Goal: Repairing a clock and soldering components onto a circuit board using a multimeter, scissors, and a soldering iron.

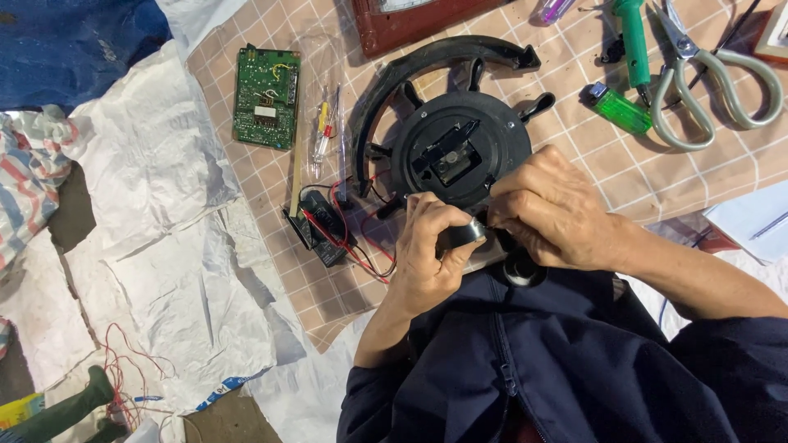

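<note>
1. Right at the near edge of the checked tablecloth [271, 287], both hands sit together over the bottom rim of a round black plastic disc [460, 148].
2. The left hand [431, 254] is curled around a small dark cylinder [461, 235], fingers wrapped over it, thumb side toward the disc. Can't really tell what the cylinder is, since most of it is buried in the grip.
3. The right hand [552, 209] is bunched up with its fingertips pinched at the end of that same cylinder. Whatever it's pinching is too small and too covered to make out.
4. The disc lies flat with a squarish opening in the middle, and stubby knobs stick out around its rim. Its lower edge is hidden behind the hands.
5. A curved black arch piece [427, 70] lies along the disc's upper left.
6. Left of the hands there's a small black box [316, 226] with red wires [361, 254] looping toward the disc. Where they end is hidden under the left hand.
7. Farther up and left: a green circuit board [265, 97] and a clear bag of small parts [324, 123].
8. Up top right: a green lighter [620, 108], scissors [714, 74] and a green-handled tool [634, 37], which is cut off by the frame.
</note>
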